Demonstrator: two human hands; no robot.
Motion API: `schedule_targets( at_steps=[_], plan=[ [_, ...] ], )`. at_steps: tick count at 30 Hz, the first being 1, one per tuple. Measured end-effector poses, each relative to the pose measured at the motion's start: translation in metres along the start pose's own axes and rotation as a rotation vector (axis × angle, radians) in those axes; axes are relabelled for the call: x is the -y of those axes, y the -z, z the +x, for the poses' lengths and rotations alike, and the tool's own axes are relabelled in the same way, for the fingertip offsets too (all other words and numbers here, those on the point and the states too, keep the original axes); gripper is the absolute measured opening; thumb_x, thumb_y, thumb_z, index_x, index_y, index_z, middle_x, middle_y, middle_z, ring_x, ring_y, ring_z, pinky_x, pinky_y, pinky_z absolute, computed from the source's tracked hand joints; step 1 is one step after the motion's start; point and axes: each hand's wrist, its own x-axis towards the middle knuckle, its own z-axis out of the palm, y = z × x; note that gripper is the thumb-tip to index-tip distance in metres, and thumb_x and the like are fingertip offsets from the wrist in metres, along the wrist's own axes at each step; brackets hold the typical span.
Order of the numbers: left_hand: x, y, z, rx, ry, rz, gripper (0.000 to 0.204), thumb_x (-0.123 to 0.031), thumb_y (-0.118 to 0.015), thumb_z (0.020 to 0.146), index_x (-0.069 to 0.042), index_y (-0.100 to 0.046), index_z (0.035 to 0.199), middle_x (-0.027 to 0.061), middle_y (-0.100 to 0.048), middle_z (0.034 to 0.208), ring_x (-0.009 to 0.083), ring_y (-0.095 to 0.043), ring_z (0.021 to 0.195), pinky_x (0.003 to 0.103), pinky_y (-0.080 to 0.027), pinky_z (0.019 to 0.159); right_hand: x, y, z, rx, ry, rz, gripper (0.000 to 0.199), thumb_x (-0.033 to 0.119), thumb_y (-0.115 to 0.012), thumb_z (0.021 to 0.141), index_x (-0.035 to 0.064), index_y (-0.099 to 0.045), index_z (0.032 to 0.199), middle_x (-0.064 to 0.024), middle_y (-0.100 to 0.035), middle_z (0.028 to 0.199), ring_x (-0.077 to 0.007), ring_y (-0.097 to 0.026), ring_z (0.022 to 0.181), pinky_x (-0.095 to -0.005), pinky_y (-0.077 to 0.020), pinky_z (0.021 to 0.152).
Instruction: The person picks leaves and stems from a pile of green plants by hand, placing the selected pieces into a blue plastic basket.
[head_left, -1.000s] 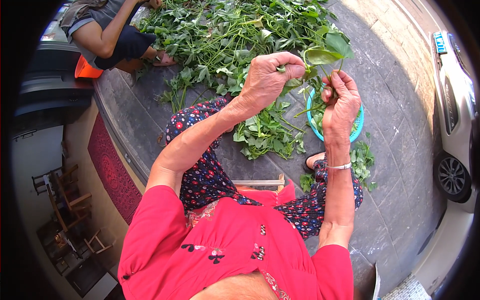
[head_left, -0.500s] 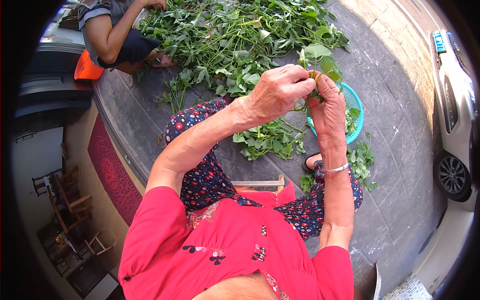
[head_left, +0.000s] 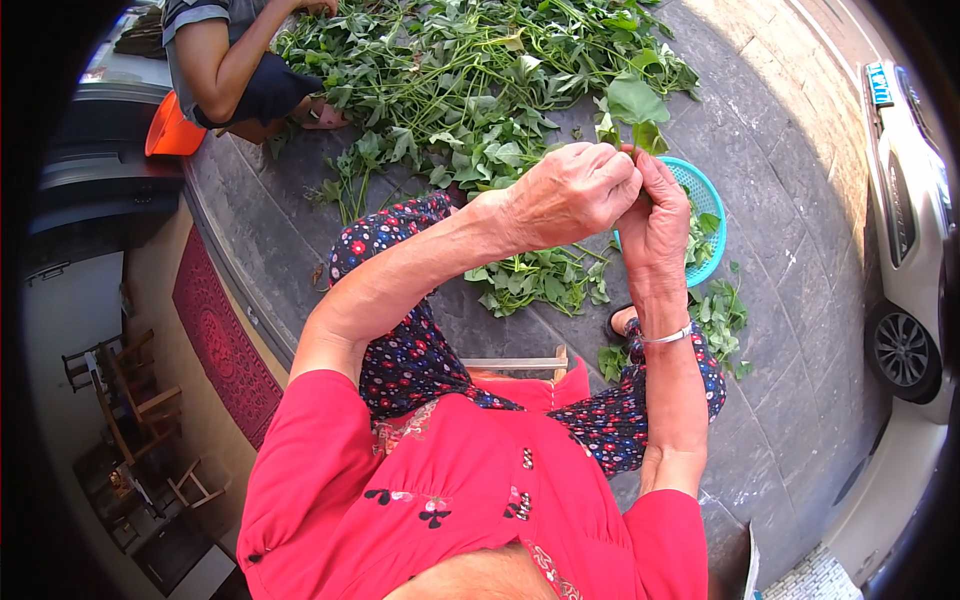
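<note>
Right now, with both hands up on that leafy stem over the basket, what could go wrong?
Both hands, left hand and right hand, pinch one leafy stem to the left of the turquoise basket, not above its middle. Plucked leaves could drop onto the paving, where loose greens already lie. The thin stem might snap unevenly under the tight pinch. The seated person's foot sits close to scattered leaves, so some may get trodden on.

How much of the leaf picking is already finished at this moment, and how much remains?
Done: some picked greens lie in the teal basket, and small leaf heaps rest on the paving by the feet. In hand: the left hand and right hand meet on one leafy stem. Left: the big pile of vines ahead looks far larger, so probably most remains.
</note>
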Motion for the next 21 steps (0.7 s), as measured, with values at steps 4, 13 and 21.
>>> schedule_targets(
  at_steps=[4, 13, 21],
  plan=[
    [-0.005, 0.003, 0.002, 0.015, -0.005, -0.067, 0.03, -0.008, -0.06, 0.065, 0.002, -0.057, 0.092, 0.0063, -0.048, 0.076, 0.0198, -0.055, 0.069, 0.031, -0.047, 0.058, -0.002, 0.005, 0.0, -0.056, 0.067, -0.089, 0.014, 0.01, -0.059, 0.088, -0.0032, -0.062, 0.089, -0.0091, -0.063, 0.087, -0.0139, -0.057, 0.076, -0.0245, -0.0473, 0.071],
    [0.001, 0.022, 0.015, -0.216, 1.04, -1.088, 0.014, -0.016, -0.063, 0.084, -0.002, -0.067, 0.082, -0.0024, -0.06, 0.07, 0.0024, -0.053, 0.061, 0.02, -0.04, 0.05, 0.014, -0.004, 0.004, 0.043, 0.164, -0.176, 0.018, 0.015, -0.061, 0.087, -0.0027, -0.062, 0.091, -0.0079, -0.063, 0.078, -0.0105, -0.05, 0.062, -0.0217, -0.0384, 0.056],
    [0.019, 0.027, 0.019, -0.107, 1.177, -1.427, 0.019, -0.018, -0.069, 0.079, -0.004, -0.068, 0.092, -0.0037, -0.059, 0.068, 0.0004, -0.048, 0.054, 0.015, -0.036, 0.047, 0.007, -0.019, -0.01, 0.077, 0.18, -0.497, 0.016, 0.008, -0.059, 0.086, -0.0024, -0.065, 0.096, -0.005, -0.065, 0.077, -0.0055, -0.05, 0.062, -0.0182, -0.0388, 0.058]
  ],
)
